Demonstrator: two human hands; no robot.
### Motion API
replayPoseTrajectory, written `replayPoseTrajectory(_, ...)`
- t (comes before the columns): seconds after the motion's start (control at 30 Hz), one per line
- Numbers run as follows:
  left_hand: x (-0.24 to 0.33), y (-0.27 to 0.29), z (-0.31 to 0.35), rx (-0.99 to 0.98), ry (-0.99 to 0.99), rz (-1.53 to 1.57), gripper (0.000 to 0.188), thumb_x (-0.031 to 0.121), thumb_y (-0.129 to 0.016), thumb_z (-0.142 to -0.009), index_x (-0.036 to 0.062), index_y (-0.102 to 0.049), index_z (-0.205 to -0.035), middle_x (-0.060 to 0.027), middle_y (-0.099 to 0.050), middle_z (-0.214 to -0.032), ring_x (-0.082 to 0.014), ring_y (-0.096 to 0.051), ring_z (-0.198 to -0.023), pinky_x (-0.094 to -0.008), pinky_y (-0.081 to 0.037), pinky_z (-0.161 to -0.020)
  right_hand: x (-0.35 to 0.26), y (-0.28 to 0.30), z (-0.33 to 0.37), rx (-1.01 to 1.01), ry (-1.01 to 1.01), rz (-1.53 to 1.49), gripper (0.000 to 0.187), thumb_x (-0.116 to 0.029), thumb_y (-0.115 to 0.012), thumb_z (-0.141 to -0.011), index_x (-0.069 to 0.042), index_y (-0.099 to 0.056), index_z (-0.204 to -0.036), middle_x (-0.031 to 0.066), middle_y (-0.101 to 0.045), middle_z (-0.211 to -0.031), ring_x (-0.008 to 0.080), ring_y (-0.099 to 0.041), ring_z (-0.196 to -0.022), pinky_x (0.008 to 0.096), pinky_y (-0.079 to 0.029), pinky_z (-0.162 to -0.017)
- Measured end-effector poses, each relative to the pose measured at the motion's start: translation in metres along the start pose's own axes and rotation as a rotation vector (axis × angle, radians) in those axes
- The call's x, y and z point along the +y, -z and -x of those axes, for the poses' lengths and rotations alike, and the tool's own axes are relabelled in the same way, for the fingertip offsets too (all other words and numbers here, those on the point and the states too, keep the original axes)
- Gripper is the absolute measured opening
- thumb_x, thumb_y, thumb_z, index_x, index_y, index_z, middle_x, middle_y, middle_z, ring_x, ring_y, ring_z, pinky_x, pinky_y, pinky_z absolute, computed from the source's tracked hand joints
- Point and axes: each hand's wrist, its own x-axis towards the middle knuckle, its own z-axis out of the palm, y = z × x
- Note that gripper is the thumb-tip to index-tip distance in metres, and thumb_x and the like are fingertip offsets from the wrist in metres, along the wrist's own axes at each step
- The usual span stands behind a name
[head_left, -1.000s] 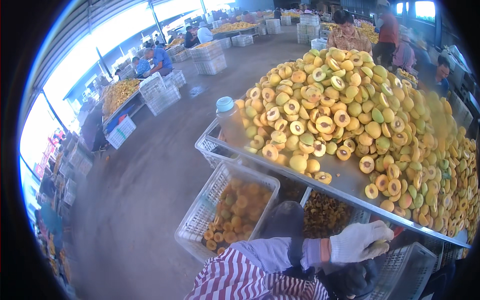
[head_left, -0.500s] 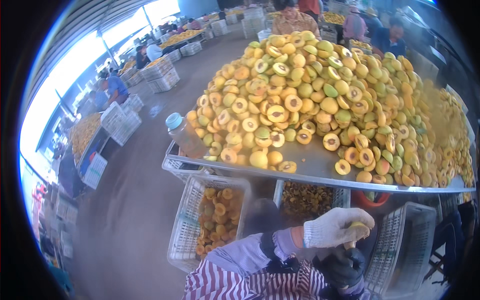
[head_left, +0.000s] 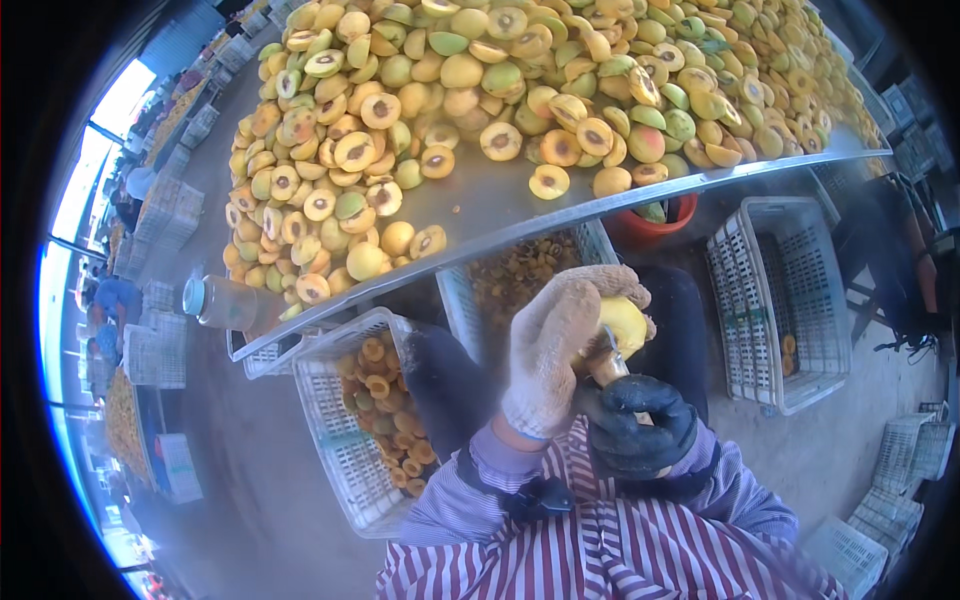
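Note:
My left hand [head_left: 548, 355], in a whitish, soiled glove, is wrapped round a yellow peach [head_left: 624, 325], whose cut side I cannot see well. My right hand [head_left: 642, 430], in a black glove, grips a small tool with a pale wooden handle [head_left: 608, 368]. Its thin metal tip [head_left: 611, 338] touches the fruit's near side. Both hands are close together above my lap, short of the metal table [head_left: 465, 215]. On that table lies a big heap of halved yellow peaches [head_left: 480, 75], many with brown pits showing.
A bottle [head_left: 238, 304] with a blue lid lies by the table's left corner. Below stand a crate [head_left: 335, 455] of peach halves, a crate [head_left: 462, 312] of brown scraps, a red bucket [head_left: 655, 232] and a crate [head_left: 738, 320] with a few pieces. Stacked crates [head_left: 885, 520] stand lower right.
My view has tipped down and turned right, so the table sits higher in the picture. The hands still hold peach and tool, now nearer the middle, with the metal tip showing at the fruit.

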Motion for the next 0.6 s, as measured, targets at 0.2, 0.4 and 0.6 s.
replayPoseTrajectory(0.2, -0.007, 0.0, -0.004, 0.114, -0.007, 0.108, 0.05, 0.042, -0.046, -0.094, -0.0036, -0.05, -0.113, -0.0175, -0.059, -0.1, -0.0263, -0.063, -0.085, -0.033, -0.052, -0.075, -0.005, 0.007, -0.005, 0.008, 0.037, 0.064, 0.027, -0.028, -0.04, -0.097, -0.003, -0.047, -0.09, -0.0018, -0.04, -0.048, 0.0063, -0.04, -0.037, 0.0202, -0.032, -0.033)
replayPoseTrajectory(0.4, -0.014, 0.02, -0.02, 0.329, 0.176, 0.449, 0.04, 0.04, -0.043, -0.095, 0.004, -0.051, -0.11, -0.0134, -0.061, -0.094, -0.027, -0.065, -0.078, -0.028, -0.053, -0.051, -0.008, -0.006, -0.015, 0.426, -0.075, 0.646, 0.017, -0.012, -0.05, -0.09, 0.003, -0.05, -0.082, 0.0038, -0.044, -0.049, 0.0085, -0.038, -0.032, 0.0211, -0.027, -0.03)
replayPoseTrajectory(0.6, 0.002, 0.058, -0.019, 0.517, -0.113, -0.157, 0.029, 0.024, -0.05, -0.091, 0.0023, -0.051, -0.11, -0.0121, -0.059, -0.102, -0.0229, -0.062, -0.088, -0.0299, -0.052, -0.063, -0.021, -0.015, -0.01, 0.519, -0.04, 0.659, 0.023, -0.018, -0.047, -0.094, -0.001, -0.05, -0.08, 0.0028, -0.044, -0.047, 0.0078, -0.038, -0.031, 0.0212, -0.028, -0.031)
